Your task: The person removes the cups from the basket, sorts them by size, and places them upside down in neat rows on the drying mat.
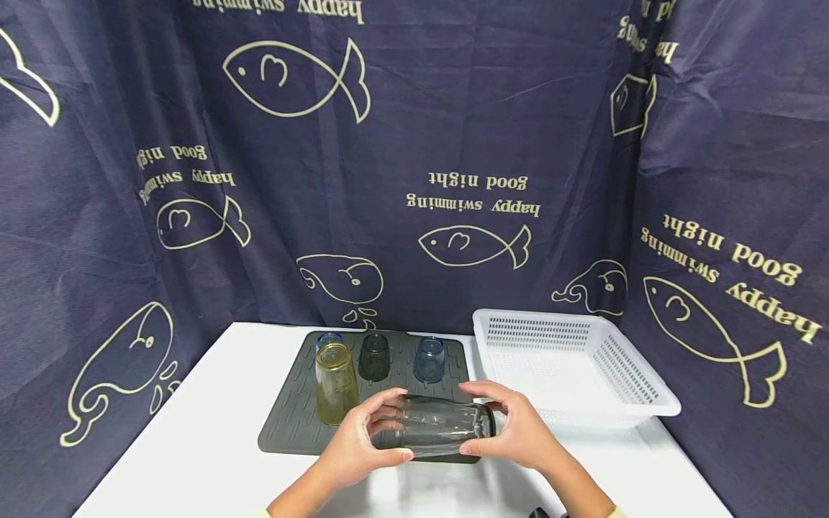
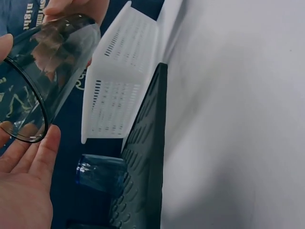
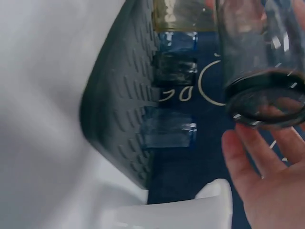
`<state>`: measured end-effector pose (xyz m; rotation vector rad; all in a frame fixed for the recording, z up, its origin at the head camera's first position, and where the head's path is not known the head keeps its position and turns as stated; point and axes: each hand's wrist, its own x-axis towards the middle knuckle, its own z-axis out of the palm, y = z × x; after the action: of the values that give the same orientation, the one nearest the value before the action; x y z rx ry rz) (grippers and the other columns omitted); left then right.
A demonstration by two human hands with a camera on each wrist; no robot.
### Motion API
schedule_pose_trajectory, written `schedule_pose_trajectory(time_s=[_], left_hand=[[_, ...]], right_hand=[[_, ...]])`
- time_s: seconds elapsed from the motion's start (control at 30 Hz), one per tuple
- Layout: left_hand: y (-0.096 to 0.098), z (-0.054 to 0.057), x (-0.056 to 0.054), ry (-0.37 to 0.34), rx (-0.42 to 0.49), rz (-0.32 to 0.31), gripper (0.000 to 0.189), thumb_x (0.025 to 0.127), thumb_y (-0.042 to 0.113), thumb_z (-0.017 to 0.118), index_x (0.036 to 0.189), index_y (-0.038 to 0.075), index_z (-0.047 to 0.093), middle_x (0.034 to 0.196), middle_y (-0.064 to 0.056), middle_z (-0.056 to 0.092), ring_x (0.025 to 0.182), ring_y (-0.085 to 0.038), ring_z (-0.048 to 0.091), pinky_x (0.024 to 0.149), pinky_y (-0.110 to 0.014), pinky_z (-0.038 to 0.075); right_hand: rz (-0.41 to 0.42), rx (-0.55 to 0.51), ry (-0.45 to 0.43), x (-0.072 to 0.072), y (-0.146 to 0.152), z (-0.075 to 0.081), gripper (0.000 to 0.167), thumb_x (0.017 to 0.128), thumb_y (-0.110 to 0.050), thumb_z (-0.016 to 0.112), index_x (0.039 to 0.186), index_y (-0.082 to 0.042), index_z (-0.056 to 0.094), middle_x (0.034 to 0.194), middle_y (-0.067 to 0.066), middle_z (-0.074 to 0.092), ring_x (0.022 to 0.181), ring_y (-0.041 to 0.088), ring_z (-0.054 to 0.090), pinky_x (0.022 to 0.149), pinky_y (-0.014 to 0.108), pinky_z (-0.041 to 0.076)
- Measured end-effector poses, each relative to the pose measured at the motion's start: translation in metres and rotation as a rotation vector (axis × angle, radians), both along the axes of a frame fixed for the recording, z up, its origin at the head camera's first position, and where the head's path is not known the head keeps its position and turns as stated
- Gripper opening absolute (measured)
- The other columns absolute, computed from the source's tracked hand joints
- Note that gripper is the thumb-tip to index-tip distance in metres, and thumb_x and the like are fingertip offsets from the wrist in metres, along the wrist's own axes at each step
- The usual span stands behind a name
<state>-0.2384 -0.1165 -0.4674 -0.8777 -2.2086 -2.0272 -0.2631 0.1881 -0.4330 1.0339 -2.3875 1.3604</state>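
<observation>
A tall smoky-grey drinking glass (image 1: 440, 427) lies sideways in the air between both hands, above the front of the dark drying mat (image 1: 294, 424). My left hand (image 1: 358, 440) grips it around the mouth end, thumb in front and fingers behind. At the thick base, my right hand (image 1: 518, 432) holds the other end between thumb and fingers. The open rim faces the left palm in the left wrist view, and the base shows close to the right fingers (image 3: 259, 150) in the right wrist view.
Upside down on the mat stand a tall yellow glass (image 1: 337, 392), a short dark glass (image 1: 374, 358) and a short blue glass (image 1: 429, 360). Another blue glass (image 1: 329, 338) is partly hidden behind the yellow one. A white perforated basket (image 1: 557, 414) sits at the right, before a navy curtain (image 1: 388, 158).
</observation>
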Motion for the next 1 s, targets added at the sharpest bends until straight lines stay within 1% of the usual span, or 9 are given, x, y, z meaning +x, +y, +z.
schedule_pose_trajectory(time_s=[0.13,0.2,0.3,0.37,0.47,0.53,0.63,0.77,1.0], left_hand=[[-0.003,-0.002,0.002,0.048,0.018,-0.001,0.078,0.080,0.006,0.086,0.148,0.009,0.049,0.136,-0.020,0.058,0.116,-0.010,0.063,0.101,-0.028,0.055],[-0.004,-0.003,0.002,0.068,0.031,-0.004,0.079,0.079,0.004,0.086,0.148,0.008,0.049,0.136,-0.020,0.058,0.116,-0.009,0.063,0.101,-0.027,0.055],[-0.005,-0.004,0.003,0.077,0.036,-0.004,0.079,0.078,0.004,0.086,0.148,0.009,0.049,0.136,-0.017,0.059,0.116,-0.009,0.063,0.101,-0.025,0.055],[-0.006,-0.004,0.004,0.060,0.036,-0.001,0.080,0.078,0.004,0.087,0.148,0.011,0.049,0.136,-0.014,0.059,0.116,-0.008,0.062,0.101,-0.025,0.055],[-0.006,-0.004,0.005,0.055,0.034,-0.004,0.080,0.078,0.004,0.087,0.148,0.010,0.049,0.137,-0.014,0.059,0.117,-0.009,0.062,0.102,-0.025,0.054],[-0.006,-0.004,0.005,0.050,0.034,-0.006,0.080,0.077,0.004,0.086,0.148,0.010,0.049,0.137,-0.015,0.058,0.117,-0.009,0.062,0.102,-0.025,0.054],[-0.007,-0.004,0.005,0.061,0.038,-0.012,0.080,0.078,0.004,0.086,0.148,0.010,0.048,0.137,-0.018,0.058,0.117,-0.009,0.063,0.102,-0.025,0.054],[-0.008,-0.005,0.005,0.070,0.043,-0.016,0.079,0.079,0.004,0.085,0.149,0.011,0.048,0.138,-0.018,0.057,0.117,-0.009,0.062,0.102,-0.024,0.054],[-0.011,-0.005,0.006,0.085,0.036,-0.025,0.080,0.080,0.004,0.085,0.150,0.011,0.046,0.139,-0.018,0.055,0.117,-0.008,0.061,0.103,-0.024,0.053]], right_hand=[[0.091,-0.105,-0.103,-0.003,0.004,-0.007,0.074,0.071,-0.011,0.093,0.138,-0.010,0.062,0.133,0.007,0.068,0.116,0.014,0.067,0.099,0.025,0.054],[0.146,-0.154,-0.146,-0.004,0.005,-0.010,0.073,0.074,-0.004,0.089,0.140,-0.005,0.059,0.136,0.009,0.066,0.119,0.013,0.066,0.100,0.024,0.054],[0.249,-0.236,-0.210,-0.005,0.005,-0.015,0.072,0.076,0.004,0.084,0.141,0.002,0.055,0.138,0.009,0.065,0.120,0.012,0.065,0.100,0.024,0.054],[0.312,-0.284,-0.241,-0.005,0.004,-0.018,0.071,0.077,0.008,0.082,0.141,0.007,0.052,0.139,0.009,0.064,0.120,0.012,0.064,0.100,0.025,0.055],[0.378,-0.333,-0.264,-0.004,0.001,-0.022,0.070,0.076,0.011,0.081,0.140,0.011,0.051,0.139,0.010,0.064,0.120,0.013,0.065,0.100,0.026,0.056],[0.393,-0.356,-0.275,-0.002,-0.001,-0.025,0.070,0.076,0.012,0.080,0.139,0.012,0.051,0.139,0.010,0.064,0.119,0.013,0.066,0.100,0.026,0.055],[0.411,-0.389,-0.291,-0.001,-0.003,-0.027,0.069,0.075,0.014,0.080,0.138,0.013,0.051,0.138,0.011,0.065,0.119,0.014,0.066,0.099,0.026,0.056],[0.422,-0.422,-0.305,0.000,-0.006,-0.029,0.068,0.076,0.015,0.079,0.138,0.016,0.049,0.137,0.008,0.066,0.118,0.014,0.068,0.097,0.027,0.057],[0.408,-0.440,-0.301,0.001,-0.012,-0.031,0.068,0.078,0.015,0.079,0.137,0.019,0.047,0.135,0.003,0.068,0.116,0.013,0.070,0.094,0.028,0.059]])
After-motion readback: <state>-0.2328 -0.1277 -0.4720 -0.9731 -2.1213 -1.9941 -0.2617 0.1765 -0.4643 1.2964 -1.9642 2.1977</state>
